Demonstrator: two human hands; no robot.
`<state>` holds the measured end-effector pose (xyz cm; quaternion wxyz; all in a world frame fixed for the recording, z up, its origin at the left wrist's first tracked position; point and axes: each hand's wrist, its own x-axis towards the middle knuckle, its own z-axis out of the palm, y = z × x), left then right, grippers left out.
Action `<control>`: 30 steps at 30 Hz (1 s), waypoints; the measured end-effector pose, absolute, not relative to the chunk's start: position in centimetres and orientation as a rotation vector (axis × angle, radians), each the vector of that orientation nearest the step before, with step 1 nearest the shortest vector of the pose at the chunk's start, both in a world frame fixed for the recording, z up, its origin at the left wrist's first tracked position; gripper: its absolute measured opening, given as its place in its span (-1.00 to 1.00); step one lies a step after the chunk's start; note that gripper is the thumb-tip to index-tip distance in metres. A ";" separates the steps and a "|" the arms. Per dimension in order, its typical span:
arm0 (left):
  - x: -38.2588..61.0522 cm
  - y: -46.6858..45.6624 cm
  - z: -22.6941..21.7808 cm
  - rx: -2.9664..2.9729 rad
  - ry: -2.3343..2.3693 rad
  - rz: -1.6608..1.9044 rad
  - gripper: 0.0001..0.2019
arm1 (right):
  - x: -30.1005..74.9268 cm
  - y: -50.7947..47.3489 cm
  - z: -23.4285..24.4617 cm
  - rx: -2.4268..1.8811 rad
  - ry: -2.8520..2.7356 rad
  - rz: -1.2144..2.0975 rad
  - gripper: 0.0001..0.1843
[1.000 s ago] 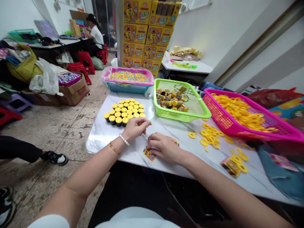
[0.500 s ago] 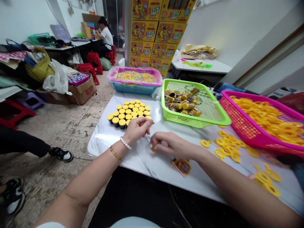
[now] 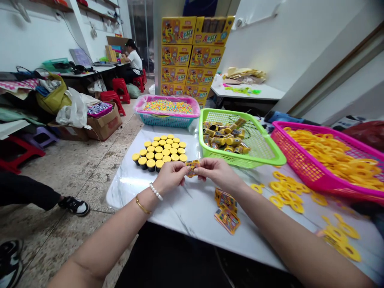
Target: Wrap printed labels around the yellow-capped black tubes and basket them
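Observation:
My left hand (image 3: pixel 171 175) and my right hand (image 3: pixel 217 172) meet above the white marble table (image 3: pixel 192 212), each pinching one end of a small colourful sticker (image 3: pixel 192 167). A small pile of the same stickers (image 3: pixel 226 210) lies on the table just under my right forearm. Beyond my left hand stands a cluster of black pots with yellow lids (image 3: pixel 160 154). My left wrist bears a pearl bracelet and a gold bangle.
A green basket (image 3: pixel 264 154) with labelled pots, a pink basket (image 3: pixel 303 172) of yellow rings and a blue basket (image 3: pixel 167 119) of coloured beads stand behind. Loose yellow rings (image 3: pixel 288 192) lie at right. Yellow cartons (image 3: pixel 192 56) are stacked beyond. Another person sits far back; a foot shows at left.
My right hand lifted off the sticker pile and rose toward the left hand; both now hold one sticker in the air. The camera tilted up slightly.

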<state>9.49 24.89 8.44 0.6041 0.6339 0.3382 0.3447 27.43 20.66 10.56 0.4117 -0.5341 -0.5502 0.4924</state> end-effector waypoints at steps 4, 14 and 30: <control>9.6 24.8 8.4 1.459 0.817 0.825 -0.63 | 27.4 20.7 10.6 -1.346 -1.390 1.290 -0.68; 9.5 24.2 9.4 1.363 0.859 1.064 -0.50 | 26.6 19.7 10.3 -1.420 -1.449 0.722 -0.45; 9.5 24.0 9.6 1.338 0.851 1.055 -0.57 | 26.3 19.6 9.6 -1.369 -1.591 0.587 -0.39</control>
